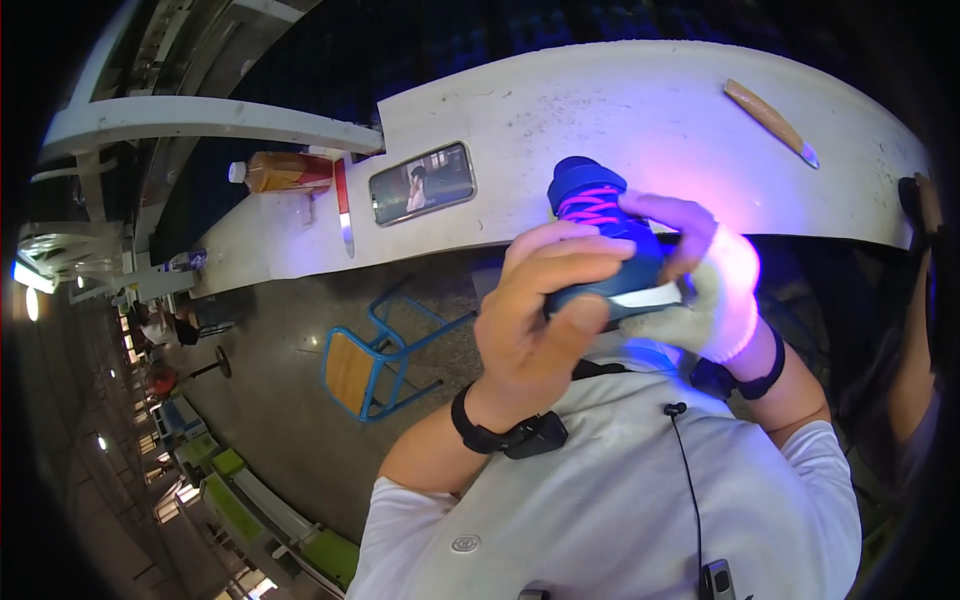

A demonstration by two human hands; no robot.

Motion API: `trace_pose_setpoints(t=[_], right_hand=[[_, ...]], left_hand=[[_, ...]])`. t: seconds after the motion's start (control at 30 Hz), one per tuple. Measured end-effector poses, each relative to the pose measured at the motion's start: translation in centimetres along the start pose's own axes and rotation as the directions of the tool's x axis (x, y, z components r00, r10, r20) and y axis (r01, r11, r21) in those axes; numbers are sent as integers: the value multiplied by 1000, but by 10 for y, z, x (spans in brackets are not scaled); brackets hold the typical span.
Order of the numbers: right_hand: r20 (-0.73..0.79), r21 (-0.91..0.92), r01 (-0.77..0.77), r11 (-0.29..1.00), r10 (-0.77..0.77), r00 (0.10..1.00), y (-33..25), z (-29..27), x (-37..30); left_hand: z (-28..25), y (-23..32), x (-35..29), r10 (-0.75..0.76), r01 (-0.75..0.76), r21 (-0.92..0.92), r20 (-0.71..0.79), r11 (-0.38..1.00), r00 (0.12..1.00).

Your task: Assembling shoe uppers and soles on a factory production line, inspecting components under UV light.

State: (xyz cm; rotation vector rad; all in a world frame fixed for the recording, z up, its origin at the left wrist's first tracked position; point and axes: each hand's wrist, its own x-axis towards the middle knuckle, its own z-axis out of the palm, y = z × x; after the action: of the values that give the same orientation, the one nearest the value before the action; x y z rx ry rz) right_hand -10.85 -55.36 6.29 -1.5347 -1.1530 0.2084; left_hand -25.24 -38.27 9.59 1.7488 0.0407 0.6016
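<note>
A dark blue shoe with pink laces is held up in front of my chest, at the near edge of the white worktable. My left hand is bare and curls its fingers over the shoe's left side. On the opposite side, my right hand wears a white glove with some fingers uncovered and grips the shoe too. A pale strip, perhaps the sole edge, shows between the hands. Purple light falls on the glove and table. Much of the shoe's lower part is hidden by my fingers.
A wooden-handled knife lies at the far right. To the left are a phone with a lit screen, a red-handled knife and a bottle. A blue-framed stool stands below. Another person's arm is at the right.
</note>
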Motion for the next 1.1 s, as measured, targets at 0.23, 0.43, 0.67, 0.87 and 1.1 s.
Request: trace_pose_setpoints(t=[0.23, 0.43, 0.67, 0.87, 1.1], right_hand=[[51, -217, 236, 947, -231, 972, 26, 27, 5], [90, -235, 366, 900, -354, 931, 36, 30, 7], [144, -295, 210, 932, -173, 974, 25, 23, 12], [67, -110, 253, 961, -247, 967, 63, 49, 4], [107, -280, 307, 910, -288, 952, 64, 71, 3]], left_hand=[[-38, 10, -17, -287, 274, -149, -76, 950, 955], [-50, -1, -10, -164, 126, 247, 140, 961, 976], [-50, -9, -23, -153, 134, 233, 66, 963, 986], [-70, -17, -37, -255, 254, 16, 59, 967, 965], [-66, 2, -7, -697, 596, 507, 13, 623, 717]])
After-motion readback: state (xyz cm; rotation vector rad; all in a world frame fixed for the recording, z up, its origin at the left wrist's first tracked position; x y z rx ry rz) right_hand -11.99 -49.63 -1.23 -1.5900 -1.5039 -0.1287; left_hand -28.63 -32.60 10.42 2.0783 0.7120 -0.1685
